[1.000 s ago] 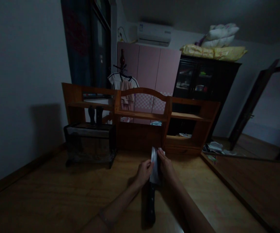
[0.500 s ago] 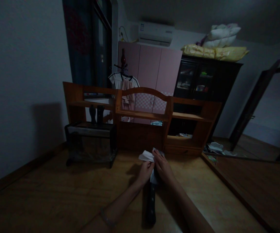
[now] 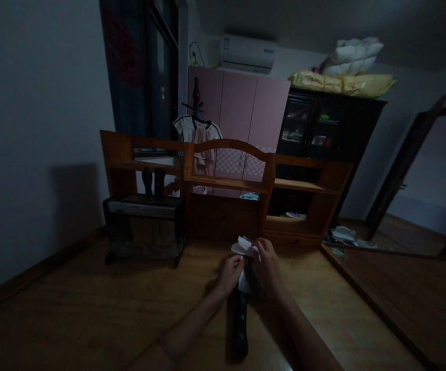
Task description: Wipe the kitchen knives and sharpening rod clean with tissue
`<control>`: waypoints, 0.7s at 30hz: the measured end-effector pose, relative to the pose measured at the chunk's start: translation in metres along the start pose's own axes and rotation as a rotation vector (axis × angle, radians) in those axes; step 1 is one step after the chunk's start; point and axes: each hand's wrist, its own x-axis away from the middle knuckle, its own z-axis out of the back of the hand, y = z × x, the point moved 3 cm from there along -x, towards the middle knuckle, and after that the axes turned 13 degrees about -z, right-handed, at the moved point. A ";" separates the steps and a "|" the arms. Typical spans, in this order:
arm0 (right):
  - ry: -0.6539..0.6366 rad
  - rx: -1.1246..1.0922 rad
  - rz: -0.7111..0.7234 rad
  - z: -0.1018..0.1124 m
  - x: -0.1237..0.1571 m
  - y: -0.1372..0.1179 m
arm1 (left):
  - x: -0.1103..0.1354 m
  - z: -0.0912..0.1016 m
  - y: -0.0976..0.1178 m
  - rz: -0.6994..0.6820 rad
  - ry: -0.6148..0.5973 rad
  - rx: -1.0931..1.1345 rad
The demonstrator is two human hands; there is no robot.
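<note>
A knife lies on the wooden tabletop with its black riveted handle (image 3: 241, 324) pointing toward me. White paper (image 3: 243, 247) covers part of its blade and stands up in a loose fold near the far end; most of the blade is hidden by paper and hands. On the left side of the blade, my left hand (image 3: 229, 274) is closed, pinching the paper's edge between thumb and finger. My right hand (image 3: 267, 264) is curled on the other side, its fingers closed on the paper's upper right part.
To the left stands a knife holder (image 3: 143, 208) with black handles sticking up. A low wooden shelf unit (image 3: 223, 219) runs along the table's far edge. A raised wooden edge (image 3: 365, 296) borders the table on the right. The room is dim.
My right hand has gone from lying flat over the paper to curling its fingers round it, slightly to the right. The paper's fold has shifted right and up; the knife stays put.
</note>
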 end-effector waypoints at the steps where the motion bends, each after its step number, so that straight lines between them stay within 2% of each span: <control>1: -0.025 0.018 0.031 0.000 0.001 -0.002 | 0.000 0.000 0.002 -0.005 -0.002 0.008; 4: -0.095 0.035 0.108 -0.002 0.003 -0.007 | 0.000 0.000 0.006 -0.010 0.000 0.000; 10: -0.150 0.015 0.151 0.000 0.005 -0.015 | -0.001 0.001 0.008 -0.039 0.004 0.002; 13: -0.171 0.035 0.129 0.003 0.004 -0.012 | -0.001 0.000 0.008 -0.041 -0.009 -0.011; 21: -0.118 0.165 0.018 0.000 0.001 0.008 | 0.002 0.002 0.001 0.004 -0.025 -0.095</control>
